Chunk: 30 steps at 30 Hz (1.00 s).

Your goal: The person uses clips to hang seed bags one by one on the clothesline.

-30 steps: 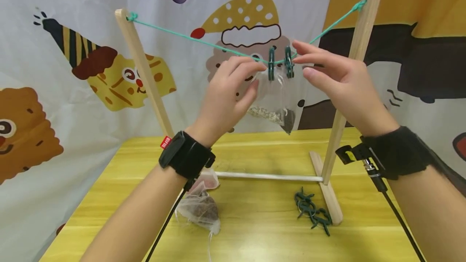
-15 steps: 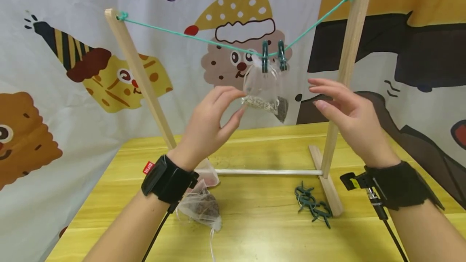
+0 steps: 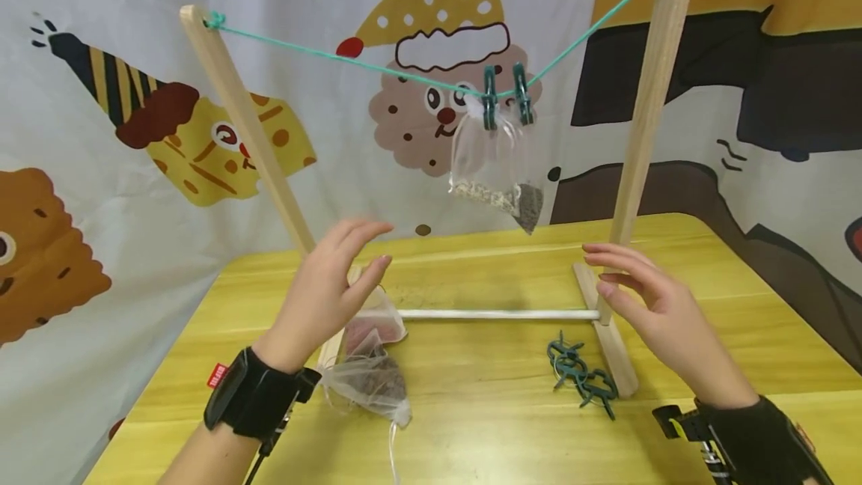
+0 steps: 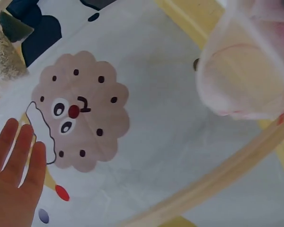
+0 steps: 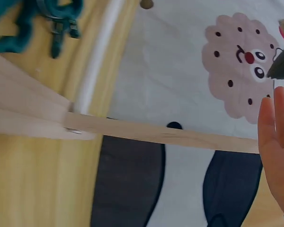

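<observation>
My left hand (image 3: 323, 287) and right hand (image 3: 649, 309) hover apart above the yellow table (image 3: 471, 425), each with fingers straight and loosely spread, holding nothing. Between and above them a clear pouch (image 3: 486, 167), with pale grain and a dark corner of filling at its bottom, hangs from the green cord (image 3: 350, 62) by two green clips (image 3: 501, 99) set side by side at the lowest sag of the line. The cord runs between two slanted wooden posts, left post (image 3: 245, 129) and right post (image 3: 643, 122), joined at the base by a white crossbar (image 3: 498, 314). Nearest my left hand, two mesh pouches (image 3: 370, 365) lie on the table by the foot of the left post; near my right hand a small heap of spare green clips (image 3: 579, 380) rests just beside the base of the right post. As I judge it, the sound way to go on is to lift one mesh pouch by its top edge with the left hand, take a single clip from the heap with the right, and keep clear of the hanging pouch so that the sagging cord does not swing. The table is a yellow wood-grain surface; behind it hangs a printed cloth backdrop (image 3: 101, 171) with cartoon biscuits in party hats, and an orange and dark panel to the right.
</observation>
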Tool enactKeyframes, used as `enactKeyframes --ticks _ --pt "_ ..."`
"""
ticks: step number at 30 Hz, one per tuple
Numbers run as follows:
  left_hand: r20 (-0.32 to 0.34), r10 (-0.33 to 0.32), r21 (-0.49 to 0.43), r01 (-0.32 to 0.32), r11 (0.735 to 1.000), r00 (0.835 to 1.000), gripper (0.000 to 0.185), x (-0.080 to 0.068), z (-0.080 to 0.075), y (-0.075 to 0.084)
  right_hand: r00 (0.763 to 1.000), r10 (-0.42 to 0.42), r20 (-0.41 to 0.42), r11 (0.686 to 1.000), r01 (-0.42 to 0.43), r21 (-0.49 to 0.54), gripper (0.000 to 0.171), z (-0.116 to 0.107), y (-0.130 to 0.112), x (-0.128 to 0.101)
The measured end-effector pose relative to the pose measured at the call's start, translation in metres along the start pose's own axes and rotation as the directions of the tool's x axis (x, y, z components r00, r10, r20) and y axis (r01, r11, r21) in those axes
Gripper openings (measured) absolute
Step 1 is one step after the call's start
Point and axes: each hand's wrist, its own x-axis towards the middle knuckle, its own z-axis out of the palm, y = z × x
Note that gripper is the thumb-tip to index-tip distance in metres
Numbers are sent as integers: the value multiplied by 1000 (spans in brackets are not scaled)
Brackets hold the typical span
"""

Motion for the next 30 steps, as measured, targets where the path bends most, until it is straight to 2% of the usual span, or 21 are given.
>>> enactKeyframes --ticks 6,12,14,16,20,23,26,30 --pt "59 -53 10 52 999 997 40 -18 11 -3 998 58 -4 998 -58 -14 37 5 15 -17" --pt "121 -193 19 192 981 974 44 -45 9 -3 985 172 22 984 -170 -55 34 14 30 -32" --pt "113 -224 26 222 975 968 44 -54 7 -3 981 187 54 982 -184 -49 34 19 34 -34" --pt "85 -230 38 227 973 969 41 -60 5 -3 976 198 90 980 -193 -56 34 21 37 -36" --pt "24 -207 36 207 978 978 33 -65 6 -3 966 215 141 975 -204 -85 35 22 40 -39" --pt "22 -211 32 210 977 977 31 -64 9 -4 959 234 162 969 -217 -117 38 21 41 -42" --pt "47 -238 29 237 971 970 30 -65 11 -4 947 258 190 962 -234 -140 42 24 43 -45" --pt "78 -300 45 298 954 951 29 -72 10 -6 913 330 241 942 -303 -143 46 33 44 -49"
